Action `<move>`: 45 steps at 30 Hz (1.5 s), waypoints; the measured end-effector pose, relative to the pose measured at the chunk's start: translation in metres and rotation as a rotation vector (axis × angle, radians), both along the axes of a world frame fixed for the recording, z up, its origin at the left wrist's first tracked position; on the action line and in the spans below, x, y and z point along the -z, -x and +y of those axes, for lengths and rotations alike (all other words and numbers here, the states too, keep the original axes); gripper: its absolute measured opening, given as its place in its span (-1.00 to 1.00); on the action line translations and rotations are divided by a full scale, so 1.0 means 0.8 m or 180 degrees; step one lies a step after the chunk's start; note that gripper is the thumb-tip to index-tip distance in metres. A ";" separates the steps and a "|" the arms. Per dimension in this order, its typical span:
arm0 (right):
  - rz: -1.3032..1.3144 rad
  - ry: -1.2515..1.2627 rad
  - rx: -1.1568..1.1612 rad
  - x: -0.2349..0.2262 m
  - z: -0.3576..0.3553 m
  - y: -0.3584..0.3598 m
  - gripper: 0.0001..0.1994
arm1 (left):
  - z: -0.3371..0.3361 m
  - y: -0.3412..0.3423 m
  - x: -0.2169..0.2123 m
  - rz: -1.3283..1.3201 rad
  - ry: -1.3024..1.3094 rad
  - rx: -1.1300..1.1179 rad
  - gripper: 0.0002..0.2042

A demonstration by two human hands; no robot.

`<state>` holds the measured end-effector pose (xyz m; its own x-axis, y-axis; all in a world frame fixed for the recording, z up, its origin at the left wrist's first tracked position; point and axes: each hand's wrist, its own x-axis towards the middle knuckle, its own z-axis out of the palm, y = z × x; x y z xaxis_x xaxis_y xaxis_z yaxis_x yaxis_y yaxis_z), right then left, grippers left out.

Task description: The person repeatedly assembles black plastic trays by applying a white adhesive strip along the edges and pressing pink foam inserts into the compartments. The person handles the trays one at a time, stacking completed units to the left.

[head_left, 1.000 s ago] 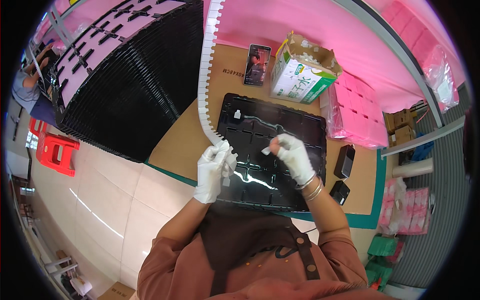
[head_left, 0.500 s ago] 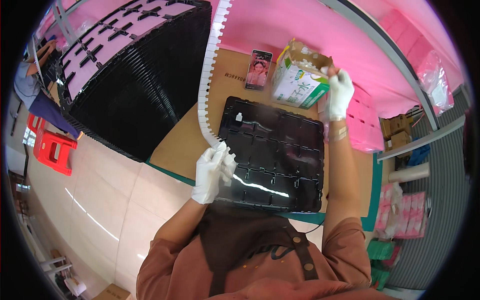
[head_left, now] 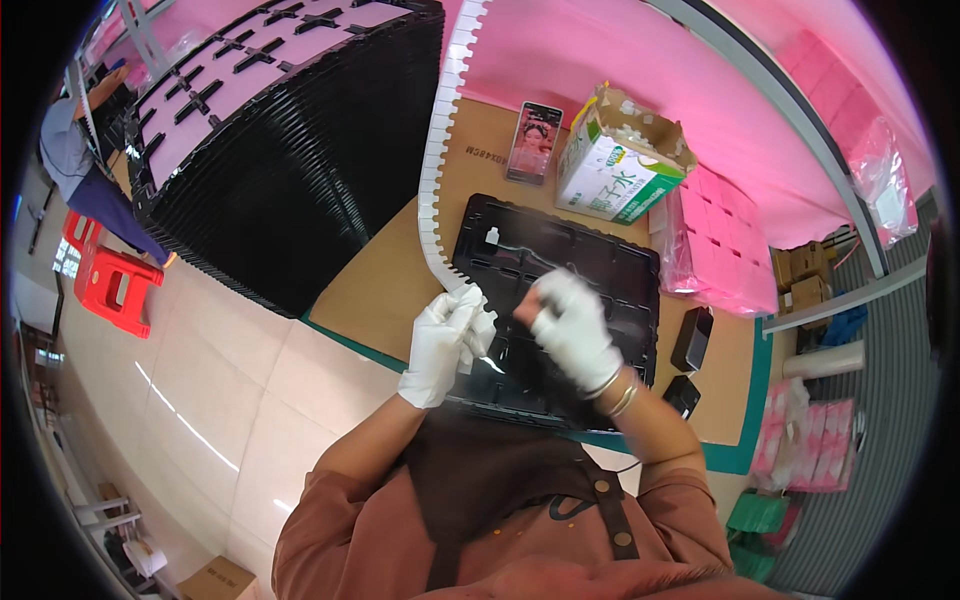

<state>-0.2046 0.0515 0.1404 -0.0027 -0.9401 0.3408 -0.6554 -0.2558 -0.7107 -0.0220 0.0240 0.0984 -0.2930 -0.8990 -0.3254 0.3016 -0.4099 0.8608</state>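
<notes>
At the left edge of the black tray [head_left: 570, 238], the left hand [head_left: 437, 345] grips the lower end of the white strip [head_left: 433, 195]; above the tray, the blurred right hand [head_left: 577, 328] curls inward, its hold impossible to tell.

The right hand [head_left: 577, 330] has left the carton [head_left: 618, 175] – now over the black tray [head_left: 580, 248].

Beyond the black tray [head_left: 560, 240], green Chinese characters mark the front of a white-and-green carton [head_left: 615, 180]; dark letters and digits cross the brown cardboard [head_left: 484, 172] there.
</notes>
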 end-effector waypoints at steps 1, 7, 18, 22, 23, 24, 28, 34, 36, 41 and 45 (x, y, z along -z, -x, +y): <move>-0.0239 -0.0360 -0.0098 0.003 0.013 -0.015 -0.83 | 0.002 0.003 0.001 -0.0027 0.0026 0.0020 -0.73; 0.0256 0.0072 -0.0123 0.028 0.018 -0.028 -0.79 | 0.008 0.006 0.000 -0.0076 0.0031 0.0019 -0.75; -0.0096 0.0822 0.1253 0.006 0.043 0.084 -0.79 | -0.006 -0.002 0.026 -0.0360 0.0182 -0.0373 -0.77; 0.0508 0.0491 0.2475 0.044 0.027 0.215 -0.86 | -0.010 0.004 0.048 -0.0129 0.0288 -0.0414 -0.78; 0.0603 0.0371 0.2488 0.063 0.021 0.239 -0.86 | -0.010 0.005 0.046 -0.0142 0.0290 -0.0400 -0.78; 0.0696 0.0244 0.2474 0.076 0.013 0.253 -0.87 | -0.009 0.004 0.044 -0.0158 0.0285 -0.0411 -0.79; 0.1035 -0.0028 0.1840 0.108 -0.012 0.260 -0.92 | -0.010 0.004 0.050 -0.0225 0.0347 -0.0478 -0.80; 0.0173 -0.0892 0.2189 0.090 -0.032 0.263 -0.90 | -0.007 0.002 0.052 -0.0196 0.0334 -0.0536 -0.81; -0.0056 -0.0965 0.2185 0.092 -0.036 0.275 -0.87 | -0.005 0.004 0.047 -0.0230 0.0315 -0.0509 -0.81; 0.0629 -0.0033 0.2003 0.079 -0.057 0.264 -0.89 | -0.006 0.006 0.049 -0.0171 0.0341 -0.0449 -0.81; 0.1001 0.0947 0.1687 0.005 -0.125 0.223 -0.71 | -0.001 0.005 0.038 -0.0033 0.0318 -0.0544 -0.86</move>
<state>-0.3831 -0.0484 0.1365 -0.2952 -0.7054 0.6444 -0.9098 0.0016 -0.4151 -0.0261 0.0228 0.0680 -0.1304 -0.9634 -0.2342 0.3503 -0.2658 0.8981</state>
